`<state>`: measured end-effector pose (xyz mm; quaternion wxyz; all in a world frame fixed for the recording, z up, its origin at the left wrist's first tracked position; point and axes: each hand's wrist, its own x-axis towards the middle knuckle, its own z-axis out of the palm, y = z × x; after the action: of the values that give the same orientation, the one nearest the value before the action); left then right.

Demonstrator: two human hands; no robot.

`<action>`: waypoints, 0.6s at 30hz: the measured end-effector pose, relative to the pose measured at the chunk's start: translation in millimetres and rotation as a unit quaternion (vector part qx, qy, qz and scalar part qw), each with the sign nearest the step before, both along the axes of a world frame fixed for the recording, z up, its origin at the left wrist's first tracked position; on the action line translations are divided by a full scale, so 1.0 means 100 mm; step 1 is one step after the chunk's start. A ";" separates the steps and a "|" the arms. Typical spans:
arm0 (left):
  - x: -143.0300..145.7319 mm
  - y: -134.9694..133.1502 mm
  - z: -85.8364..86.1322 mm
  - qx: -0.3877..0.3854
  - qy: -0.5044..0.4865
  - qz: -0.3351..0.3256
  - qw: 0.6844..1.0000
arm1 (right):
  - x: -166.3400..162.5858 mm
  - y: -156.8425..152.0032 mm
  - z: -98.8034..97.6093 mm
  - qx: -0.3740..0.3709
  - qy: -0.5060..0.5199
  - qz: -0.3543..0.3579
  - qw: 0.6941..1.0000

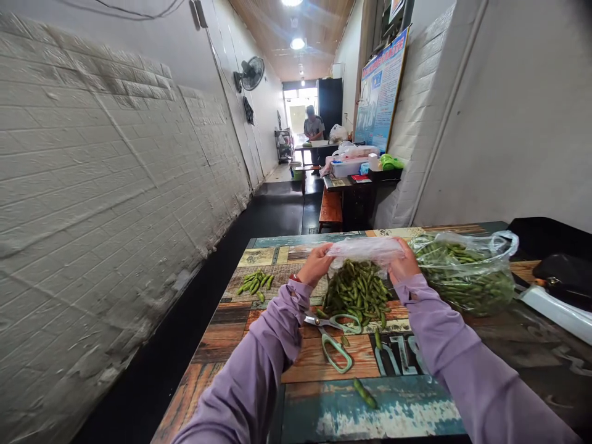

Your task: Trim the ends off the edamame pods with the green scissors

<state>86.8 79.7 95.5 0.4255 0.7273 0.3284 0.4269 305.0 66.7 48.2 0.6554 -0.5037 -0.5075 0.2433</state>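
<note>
A clear plastic bag (365, 248) is stretched between my two hands above the table. My left hand (316, 265) pinches its left end and my right hand (404, 264) grips the right end. Directly below lies a heap of green edamame pods (358, 293), partly covered by the bag. Scissors with pale green handles (337, 353) rest on the table just in front of the heap, blades pointing left. A smaller group of pods (255, 282) sits to the left of my left hand. One loose pod (365, 393) lies near the front edge.
A clear bag full of pods (467, 277) stands right of my right hand. Dark items and a white object (559, 311) lie at the table's right. Farther back are a wooden bench (330, 206), a second table with boxes (346, 168), and a person (314, 126) at another table.
</note>
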 end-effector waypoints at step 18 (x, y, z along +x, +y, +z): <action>-0.22 -0.28 0.18 0.213 0.065 0.123 0.967 | 0.00 -0.69 0.48 0.165 -0.246 -0.073 0.952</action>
<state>65.1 51.4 113.7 0.1827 0.7812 0.3438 0.4881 305.1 -2.0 95.8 0.6002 -0.4687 -0.6477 -0.0237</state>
